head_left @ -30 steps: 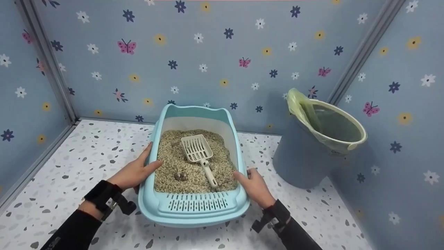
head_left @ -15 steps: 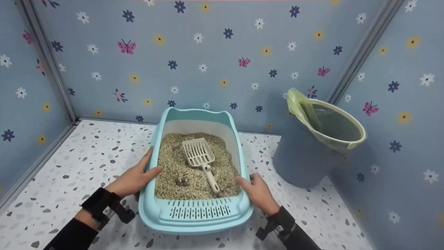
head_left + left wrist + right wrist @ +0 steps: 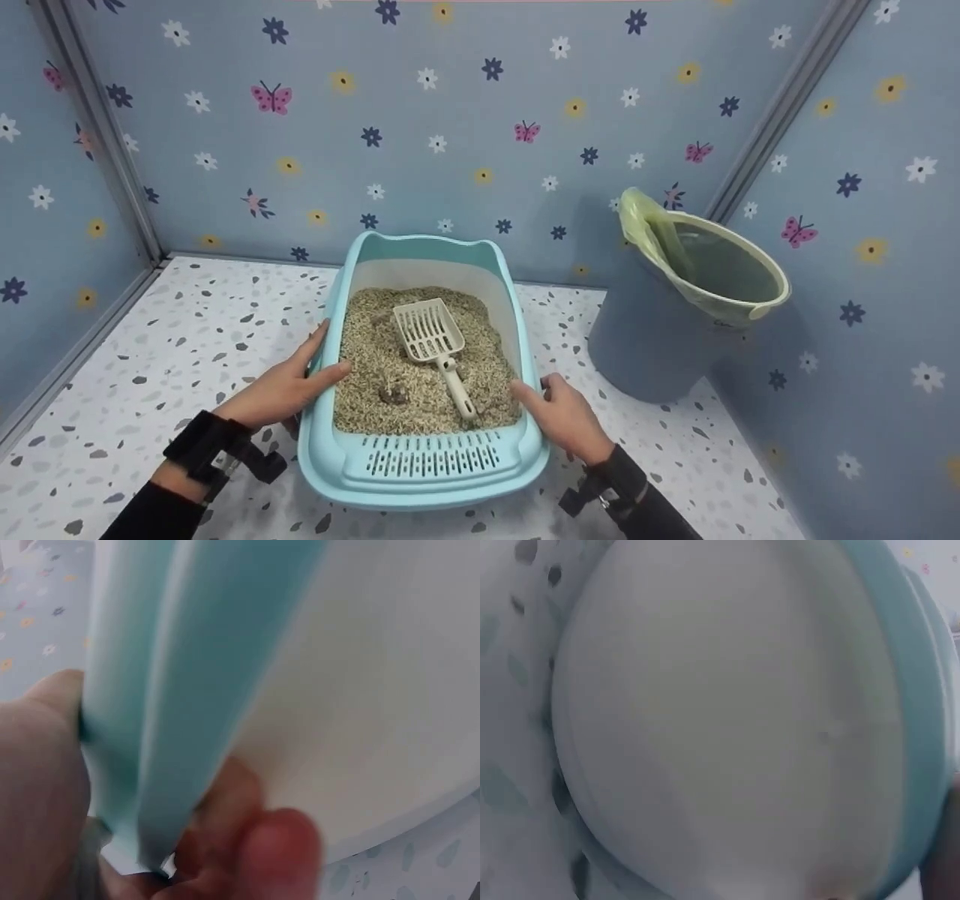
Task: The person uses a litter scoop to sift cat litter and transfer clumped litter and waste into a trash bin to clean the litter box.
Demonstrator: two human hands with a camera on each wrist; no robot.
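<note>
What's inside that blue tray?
The tray holds tan litter, a dark lump near the front, and a slotted scoop on top. Anything buried in the litter is hidden.

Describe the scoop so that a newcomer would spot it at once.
In the head view, find the light-blue tray left of the grey-blue bin. The scoop lies inside it on brown granules, handle toward the tray's near end. Its cream colour and slotted head set it apart from the granules around it.
</note>
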